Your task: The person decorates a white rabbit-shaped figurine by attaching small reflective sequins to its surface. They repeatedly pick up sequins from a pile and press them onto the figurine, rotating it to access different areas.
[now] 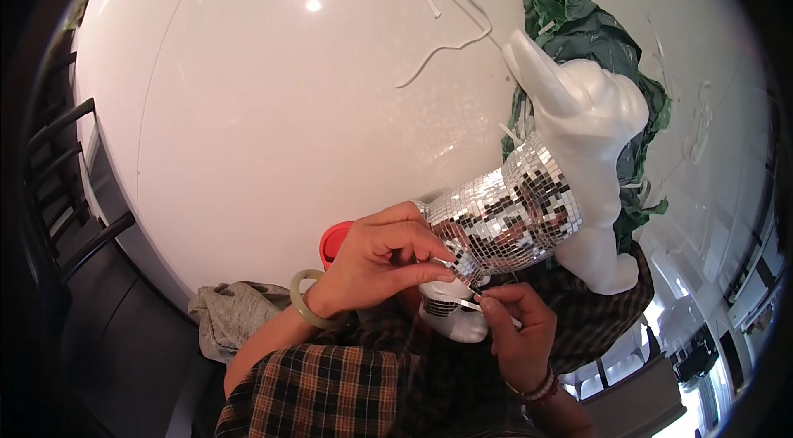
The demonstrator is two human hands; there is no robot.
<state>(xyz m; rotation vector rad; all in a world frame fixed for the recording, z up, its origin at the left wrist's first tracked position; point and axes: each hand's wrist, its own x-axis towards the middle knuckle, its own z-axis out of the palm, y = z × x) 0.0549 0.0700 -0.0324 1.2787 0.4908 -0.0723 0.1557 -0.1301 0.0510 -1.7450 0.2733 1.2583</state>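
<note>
A glossy white animal figure lies across my lap and the table edge. Small square mirror tiles wrap its body, while its upper end is bare white. A lower white limb carries a band of tiles. My left hand is over the tiled part, thumb and fingertip close together; whether something thin is between them is unclear. Close by, my right hand pinches a narrow white strip between thumb and forefinger. A short dark row of tiles shows near its fingertips.
Crumpled green plastic lies under and behind the figure. Curled white strips are scattered on the white table. A red round container is partly behind my left hand. Grey cloth hangs at the edge; dark chairs stand left.
</note>
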